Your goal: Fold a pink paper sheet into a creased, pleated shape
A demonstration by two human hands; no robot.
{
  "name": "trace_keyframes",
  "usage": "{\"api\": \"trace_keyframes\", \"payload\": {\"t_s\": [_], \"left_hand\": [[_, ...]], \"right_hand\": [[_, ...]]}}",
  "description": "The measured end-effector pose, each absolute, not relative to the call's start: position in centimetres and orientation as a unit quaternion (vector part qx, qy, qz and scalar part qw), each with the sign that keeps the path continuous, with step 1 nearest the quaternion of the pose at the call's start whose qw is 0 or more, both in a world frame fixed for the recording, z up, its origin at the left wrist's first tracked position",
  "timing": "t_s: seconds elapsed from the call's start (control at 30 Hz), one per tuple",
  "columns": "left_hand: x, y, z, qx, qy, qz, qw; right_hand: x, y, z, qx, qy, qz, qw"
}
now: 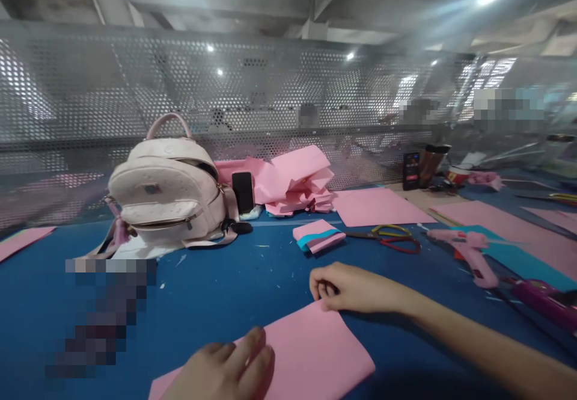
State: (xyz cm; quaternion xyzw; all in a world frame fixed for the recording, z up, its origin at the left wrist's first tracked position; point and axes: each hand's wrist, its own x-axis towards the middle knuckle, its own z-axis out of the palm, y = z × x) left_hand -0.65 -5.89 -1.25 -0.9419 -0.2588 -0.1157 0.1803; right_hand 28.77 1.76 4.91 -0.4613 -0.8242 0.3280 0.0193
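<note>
Head view, and we're live: my pink sheet (315, 352) lies on the blue table (216, 286) at six o'clock, right in front of me. My left hand (225, 367) sits over its nine o'clock side, fingers bent and close together (blurred, so I can't tell whether they press or pinch). Up at one o'clock, my right hand (340, 289) is curled loosely, thumb at the sheet's far corner; whether it truly pinches, I can't tell.

What could spoil this? A slip first: if the left hand bears down unevenly, the sheet could swivel and leave its edge crooked. Drag that far corner too hard and it could crease. Push towards twelve o'clock and I might bump the folded packet (318, 236) with its blue band.

Danger at two o'clock: the pink glue gun (473, 252), nozzle towards the scissors (399, 242) (hot or cold, who can say?). A wide swing of my right forearm (451, 328) could knock it, or catch the purple tool (545, 304) nearer three o'clock.
</note>
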Motion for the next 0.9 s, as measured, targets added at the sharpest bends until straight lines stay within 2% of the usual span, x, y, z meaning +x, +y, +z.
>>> {"api": "trace_keyframes", "payload": {"t_s": [0.07, 0.17, 0.27, 0.5, 0.67, 0.8, 0.9], "left_hand": [[-0.8, -5.3, 0.0, -0.948, -0.286, -0.12, 0.068], [-1.0, -3.9, 2.1, -0.903, -0.379, -0.123, -0.162], [-1.3, -1.9, 3.8, -0.829, -0.417, -0.189, -0.322], [-0.5, 0.7, 6.2, -0.767, -0.384, -0.198, -0.474], [-0.2, 0.8, 5.3, -0.682, -0.399, -0.241, -0.563], [0.3, 0.3, 3.2, -0.608, -0.422, -0.31, -0.597], [0.8, -0.4, 1.8, -0.563, -0.43, -0.341, -0.618]], "right_hand": [[28.9, 1.9, 5.3, -0.456, -0.827, 0.327, 0.033], [28.6, 1.7, 6.6, -0.444, -0.843, 0.298, 0.066], [27.8, 1.4, 8.5, -0.411, -0.862, 0.275, 0.112], [26.0, 2.0, 11.9, -0.365, -0.855, 0.286, 0.233], [26.5, 2.5, 12.0, -0.389, -0.712, 0.431, 0.395], [26.4, 1.9, 9.5, -0.411, -0.572, 0.592, 0.392], [25.7, 1.0, 6.7, -0.398, -0.562, 0.653, 0.315]]}}
